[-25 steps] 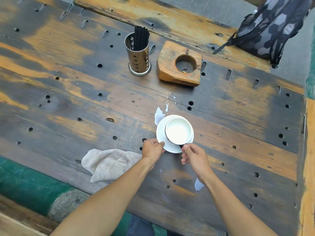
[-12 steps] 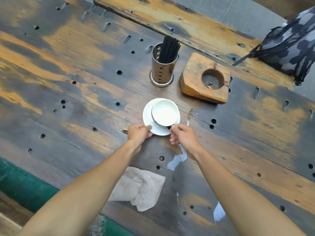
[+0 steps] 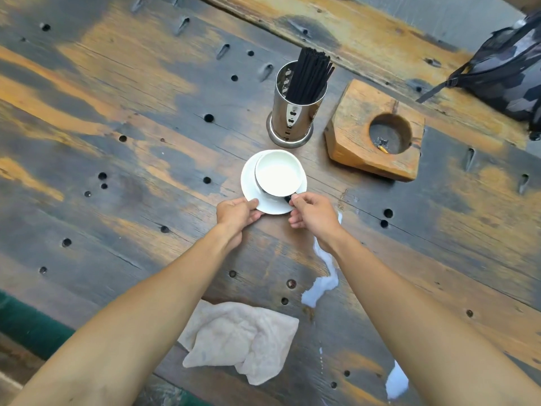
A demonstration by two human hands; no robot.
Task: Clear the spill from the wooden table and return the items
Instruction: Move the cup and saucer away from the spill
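Note:
A white cup [image 3: 278,177] holding white liquid stands on a white saucer [image 3: 248,187] on the worn wooden table [image 3: 117,159]. My left hand [image 3: 237,213] pinches the saucer's near rim. My right hand [image 3: 314,215] pinches the cup's dark handle. A white spill [image 3: 322,284] trails down the table between my forearms, with another white puddle [image 3: 396,380] near the bottom edge. A crumpled beige cloth [image 3: 243,338] lies by the near edge, touched by neither hand.
Just beyond the saucer stands a steel holder [image 3: 292,118] full of black straws. A wooden ashtray block [image 3: 374,133] sits to its right. A dark patterned bag [image 3: 509,74] lies at the far right. The tabletop is dotted with holes.
Both hands have carried the cup and saucer away from me, off the spill, to just in front of the steel holder. The cloth and spill now lie closer to me.

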